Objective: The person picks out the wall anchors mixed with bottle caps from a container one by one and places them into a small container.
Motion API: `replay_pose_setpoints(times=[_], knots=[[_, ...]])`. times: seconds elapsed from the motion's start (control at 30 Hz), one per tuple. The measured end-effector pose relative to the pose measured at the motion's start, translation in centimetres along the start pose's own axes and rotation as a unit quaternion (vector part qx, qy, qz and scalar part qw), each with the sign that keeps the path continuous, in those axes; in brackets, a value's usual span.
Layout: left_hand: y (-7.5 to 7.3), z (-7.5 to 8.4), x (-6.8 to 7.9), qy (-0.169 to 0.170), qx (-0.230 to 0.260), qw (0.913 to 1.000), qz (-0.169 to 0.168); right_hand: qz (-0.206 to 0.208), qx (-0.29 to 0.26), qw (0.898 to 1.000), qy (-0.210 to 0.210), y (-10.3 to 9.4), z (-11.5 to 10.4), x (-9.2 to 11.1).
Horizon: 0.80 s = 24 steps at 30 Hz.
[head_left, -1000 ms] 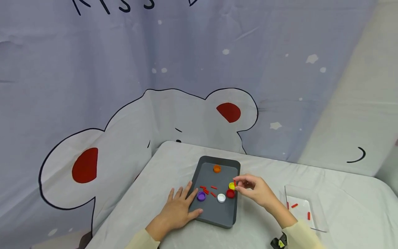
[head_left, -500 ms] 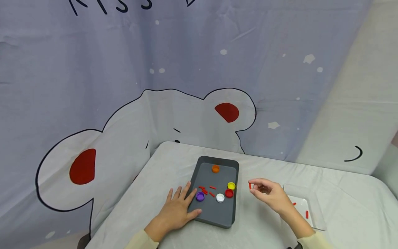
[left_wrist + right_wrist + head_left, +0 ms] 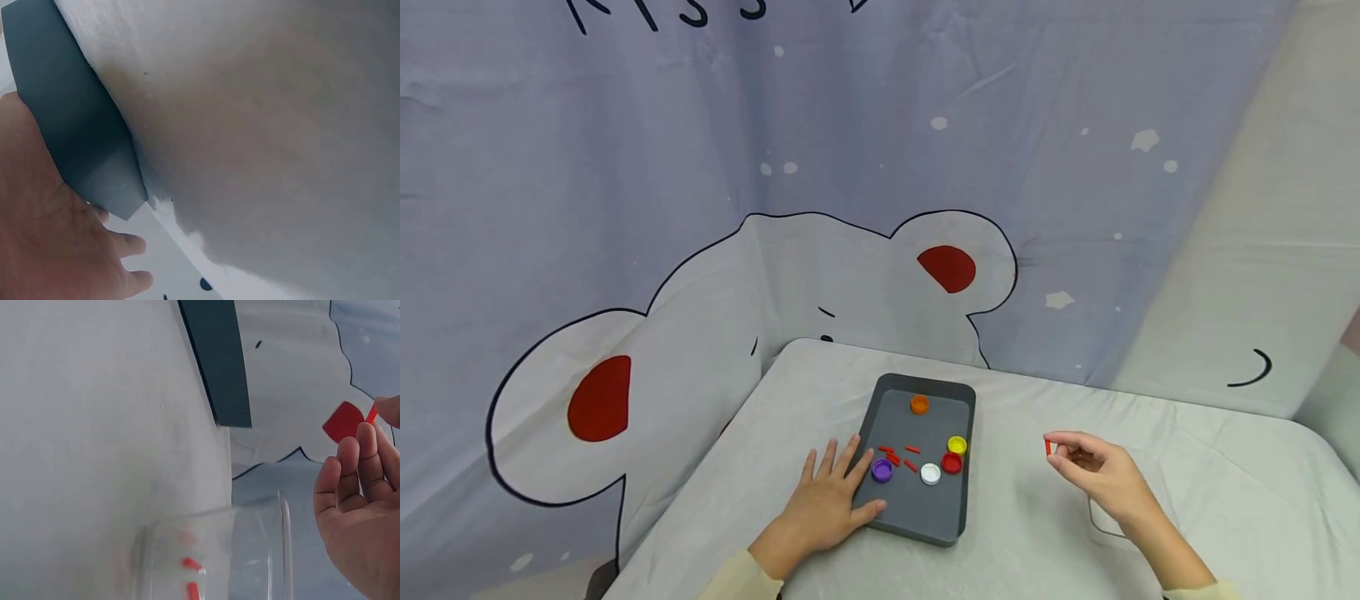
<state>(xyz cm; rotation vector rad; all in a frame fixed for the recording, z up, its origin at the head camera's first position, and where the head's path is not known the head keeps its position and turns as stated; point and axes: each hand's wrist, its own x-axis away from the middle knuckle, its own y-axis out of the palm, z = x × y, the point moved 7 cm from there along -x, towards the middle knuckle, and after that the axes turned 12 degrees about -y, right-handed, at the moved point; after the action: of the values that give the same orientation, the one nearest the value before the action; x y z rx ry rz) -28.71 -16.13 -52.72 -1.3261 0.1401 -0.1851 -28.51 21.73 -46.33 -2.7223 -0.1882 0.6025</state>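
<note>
Pinching a red stick (image 3: 1048, 447), the right hand (image 3: 1103, 475) hovers right of a gray tray (image 3: 917, 510) the spread left hand (image 3: 823, 504) touches

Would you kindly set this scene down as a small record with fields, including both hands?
Left hand: fingers spread, touching the tray
Right hand: pinching a red stick, apart from the tray
Tray colour: grey
Tray contents: orange cap, yellow cap, red cap, white cap, purple cap, loose sticks
Box: clear, other sticks inside
</note>
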Motion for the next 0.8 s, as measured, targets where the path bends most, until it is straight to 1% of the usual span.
replay_pose_setpoints(times=[0.13, 0.27, 0.43, 0.63, 0.8], knots=[[-0.2, 0.1, 0.0, 0.002, -0.004, 1.0, 0.001, 0.009, 0.013, 1.0, 0.012, -1.5, 0.4, 0.7], [-0.4, 0.3, 0.1, 0.011, 0.003, 0.9999, 0.006, 0.018, 0.029, 0.999, 0.025, -3.1, 0.6, 1.5], [-0.5, 0.4, 0.1, 0.009, -0.006, 0.9999, 0.008, 0.028, 0.059, 0.997, 0.037, -5.1, 0.9, 2.3], [-0.7, 0.5, 0.0, 0.004, -0.018, 0.9998, 0.011, 0.033, 0.074, 0.996, 0.047, -6.8, 1.3, 2.8], [-0.6, 0.5, 0.1, 0.002, -0.017, 0.9998, 0.008, 0.039, 0.081, 0.995, 0.044, -7.9, 1.6, 3.3]])
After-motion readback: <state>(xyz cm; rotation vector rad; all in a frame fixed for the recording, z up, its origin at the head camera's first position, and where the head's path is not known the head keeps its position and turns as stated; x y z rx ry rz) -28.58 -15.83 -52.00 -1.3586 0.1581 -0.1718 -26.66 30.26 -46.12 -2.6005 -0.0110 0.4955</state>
